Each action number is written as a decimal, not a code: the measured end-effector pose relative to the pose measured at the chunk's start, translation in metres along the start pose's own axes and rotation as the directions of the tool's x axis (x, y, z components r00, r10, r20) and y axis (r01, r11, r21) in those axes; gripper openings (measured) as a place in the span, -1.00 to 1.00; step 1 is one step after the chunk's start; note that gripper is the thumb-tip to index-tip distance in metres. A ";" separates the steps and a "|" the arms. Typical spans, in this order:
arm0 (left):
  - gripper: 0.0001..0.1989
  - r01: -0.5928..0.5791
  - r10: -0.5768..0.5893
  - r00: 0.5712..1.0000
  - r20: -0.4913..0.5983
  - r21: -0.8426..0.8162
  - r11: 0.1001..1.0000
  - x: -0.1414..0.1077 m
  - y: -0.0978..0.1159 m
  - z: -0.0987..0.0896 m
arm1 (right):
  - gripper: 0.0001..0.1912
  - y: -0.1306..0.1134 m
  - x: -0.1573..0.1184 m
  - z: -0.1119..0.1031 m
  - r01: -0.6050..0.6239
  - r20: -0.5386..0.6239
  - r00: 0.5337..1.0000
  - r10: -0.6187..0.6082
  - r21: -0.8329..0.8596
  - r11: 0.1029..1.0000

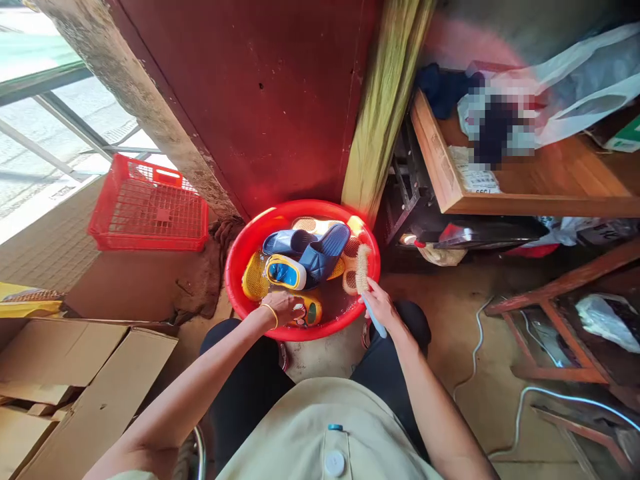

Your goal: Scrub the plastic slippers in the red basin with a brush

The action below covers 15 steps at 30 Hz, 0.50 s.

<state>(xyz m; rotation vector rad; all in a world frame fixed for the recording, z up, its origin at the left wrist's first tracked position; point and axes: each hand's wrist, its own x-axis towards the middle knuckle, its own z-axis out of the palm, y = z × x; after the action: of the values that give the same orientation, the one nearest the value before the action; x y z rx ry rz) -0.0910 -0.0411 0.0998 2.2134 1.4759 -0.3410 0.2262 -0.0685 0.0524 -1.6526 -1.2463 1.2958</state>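
A red basin [235,243] of water between my knees holds several slippers and sandals. My left hand [284,307], with a yellow bracelet at the wrist, is closed on a yellow slipper [314,311] near the basin's front edge; its fingertips are partly hidden. My right hand [380,305] grips the light-blue handle of a scrubbing brush [363,267], bristle head up over the basin's right rim. Blue slippers [327,255] lie on top of the pile. In front of them is a white-and-yellow shoe with a blue inside [285,273]. Other yellow and peach-coloured footwear lies around them.
Behind the basin stands a dark red door [250,100]. To the left are a red plastic crate [150,213] and cardboard boxes [75,360]. A wooden drawer [550,200] and a wooden stool [550,307] stand right, with a cable [520,413] on the floor.
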 end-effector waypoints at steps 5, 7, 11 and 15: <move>-0.44 -0.026 0.076 0.924 -0.374 0.136 0.990 0.045 0.043 -0.044 | -0.22 -0.005 0.002 0.003 -0.023 -0.023 0.999 0.022 -0.017 1.000; -0.25 -0.051 0.130 0.913 -0.388 0.207 0.977 0.072 0.052 -0.056 | -0.23 -0.008 0.000 0.004 -0.020 -0.029 0.999 0.019 -0.028 0.999; -0.39 0.008 0.038 0.945 -0.324 0.140 0.990 0.107 0.054 -0.062 | -0.28 -0.009 -0.004 0.003 -0.017 -0.025 1.000 0.017 -0.032 0.999; -0.72 0.048 -0.035 0.908 -0.417 0.022 0.999 0.106 0.046 -0.068 | -0.27 -0.007 -0.003 0.002 -0.002 0.002 1.000 0.002 -0.039 0.999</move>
<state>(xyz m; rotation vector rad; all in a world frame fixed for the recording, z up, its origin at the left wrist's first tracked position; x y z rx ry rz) -0.0099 0.0630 0.1221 2.3848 1.7425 0.1100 0.2225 -0.0693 0.0594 -1.6811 -1.2792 1.2824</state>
